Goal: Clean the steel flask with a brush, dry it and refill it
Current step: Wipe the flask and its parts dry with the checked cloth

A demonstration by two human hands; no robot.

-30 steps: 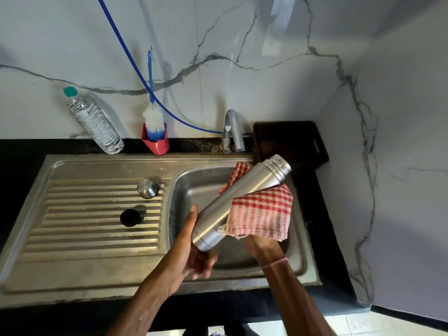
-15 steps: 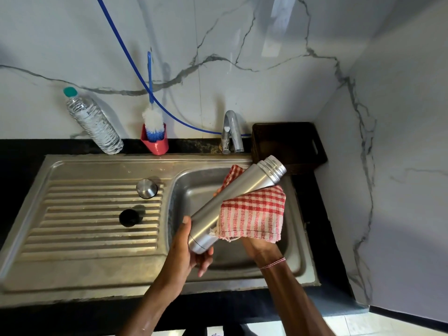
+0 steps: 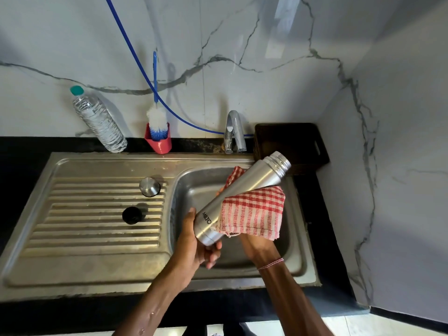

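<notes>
One steel cap (image 3: 149, 186) and black stopper (image 3: 132, 215) occupy drainboard (image 3: 72, 238).

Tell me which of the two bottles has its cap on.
The clear plastic water bottle, teal-capped; the steel flask has a bare threaded neck.

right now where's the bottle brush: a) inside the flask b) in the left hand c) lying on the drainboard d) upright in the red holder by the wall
d: the brush stands bristles down in the red holder; the left hand grips only the flask.
</notes>
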